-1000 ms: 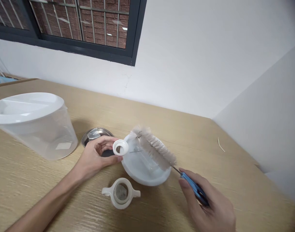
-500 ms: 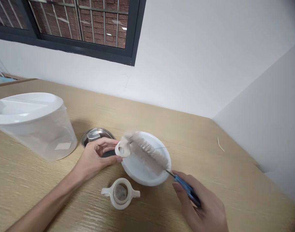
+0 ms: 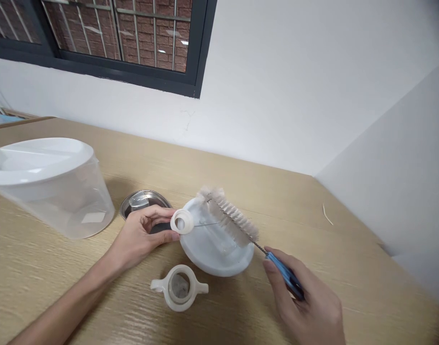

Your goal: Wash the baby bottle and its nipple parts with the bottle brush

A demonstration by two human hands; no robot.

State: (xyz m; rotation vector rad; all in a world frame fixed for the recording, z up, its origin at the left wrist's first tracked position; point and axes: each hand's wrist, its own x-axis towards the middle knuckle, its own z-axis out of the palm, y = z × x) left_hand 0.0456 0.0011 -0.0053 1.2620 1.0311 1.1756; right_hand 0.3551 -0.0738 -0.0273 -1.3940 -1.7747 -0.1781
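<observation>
Between thumb and fingers, my left hand (image 3: 149, 227) pinches a white screw ring (image 3: 188, 222), its round opening facing me. My right hand (image 3: 304, 292) is wrapped round the blue handle of a bottle brush (image 3: 237, 220). The pale bristles hang over a white bowl (image 3: 194, 249), to the right of the ring and apart from it. In the bowl lies something clear, partly hidden by the brush. A thin dark line, perhaps a wire, runs from the ring towards the bristles. Nearer me, a two-handled baby bottle (image 3: 180, 305) stands open on the table.
On the left stands a large translucent bin (image 3: 93, 191) with a white lid. Behind my left hand is a round metal dish (image 3: 162, 195) holding a clear plastic piece (image 3: 139, 199). A pale strip (image 3: 327, 214) lies on the wooden table (image 3: 284, 206) at right, below the wall.
The brush moved left until its tip met the ring, then drew back right, away from it. My left hand stayed nearly still, tilting the ring slightly. The bottle and bowl have not moved.
</observation>
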